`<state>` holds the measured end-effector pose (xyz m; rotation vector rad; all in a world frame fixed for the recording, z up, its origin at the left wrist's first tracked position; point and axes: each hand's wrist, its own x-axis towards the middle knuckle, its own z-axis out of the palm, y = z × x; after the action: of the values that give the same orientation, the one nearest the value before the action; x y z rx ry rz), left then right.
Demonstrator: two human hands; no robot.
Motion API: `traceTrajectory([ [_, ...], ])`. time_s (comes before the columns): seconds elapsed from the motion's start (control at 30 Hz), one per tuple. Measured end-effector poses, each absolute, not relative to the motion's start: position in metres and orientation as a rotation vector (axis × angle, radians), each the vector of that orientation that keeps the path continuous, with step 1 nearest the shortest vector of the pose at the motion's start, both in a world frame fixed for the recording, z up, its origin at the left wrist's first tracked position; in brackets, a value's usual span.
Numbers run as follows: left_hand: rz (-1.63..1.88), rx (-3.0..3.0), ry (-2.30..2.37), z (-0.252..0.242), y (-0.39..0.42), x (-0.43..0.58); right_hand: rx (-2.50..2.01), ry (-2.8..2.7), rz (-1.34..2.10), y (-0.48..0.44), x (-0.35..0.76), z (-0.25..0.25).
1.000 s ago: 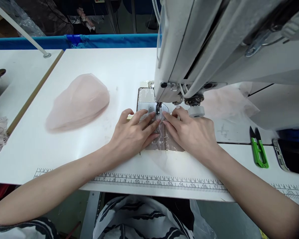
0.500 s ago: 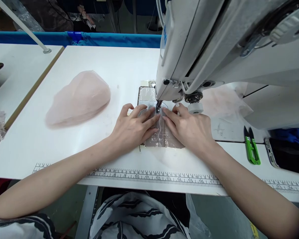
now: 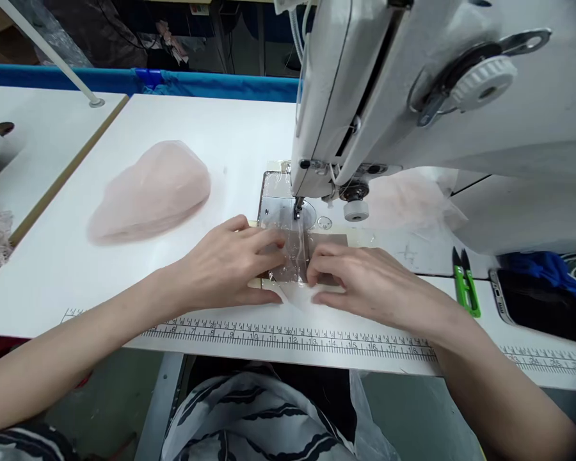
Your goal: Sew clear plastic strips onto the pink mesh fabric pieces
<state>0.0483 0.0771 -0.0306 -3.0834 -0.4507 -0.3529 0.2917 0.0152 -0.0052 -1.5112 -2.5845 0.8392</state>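
Note:
My left hand (image 3: pixel 235 266) is at the left edge of a strip of thin see-through fabric (image 3: pixel 296 253), fingers bent and thumb well apart from them. Across the strip, my right hand (image 3: pixel 360 272) curves its fingers down at the fabric's right side, its thumb also apart. Neither hand visibly grips anything, and some fingertips are hard to make out. The fabric lies over the metal plate and runs toward the presser foot (image 3: pixel 298 208) of the white sewing machine (image 3: pixel 336 115).
A folded sheer pink piece (image 3: pixel 156 189) lies to the left. More pale pink fabric (image 3: pixel 403 198) is under the machine arm. On the right are green thread snips (image 3: pixel 466 285) and a phone (image 3: pixel 542 307). A printed ruler (image 3: pixel 278 336) runs along the table's front edge.
Both hands have come back from the presser foot toward the table's front edge, with their thumbs now apart from the fingers. More of the metal plate shows. The view has shifted a little.

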Motion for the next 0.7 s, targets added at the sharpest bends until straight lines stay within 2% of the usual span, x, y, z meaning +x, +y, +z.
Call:
traceTrajectory([
  [0.13, -0.342, -3.149, -0.501, -0.026, 0.075, 0.049, -1.587, -2.407, 0.906, 0.016, 0.297, -0.007],
  [0.3, -0.286, -3.271, -0.944, -0.014, 0.075, 0.058, -1.672, -2.108, 0.892, 0.018, 0.300, -0.004],
  [0.47, -0.182, -3.307, -1.029, -0.009, 0.091, 0.073, -1.594, -2.244, 0.631, 0.019, 0.293, -0.005],
  [0.7, -0.064, -3.401, -1.064, -0.013, 0.125, 0.088, -1.594, -2.042, 0.011, 0.027, 0.288, -0.030],
])
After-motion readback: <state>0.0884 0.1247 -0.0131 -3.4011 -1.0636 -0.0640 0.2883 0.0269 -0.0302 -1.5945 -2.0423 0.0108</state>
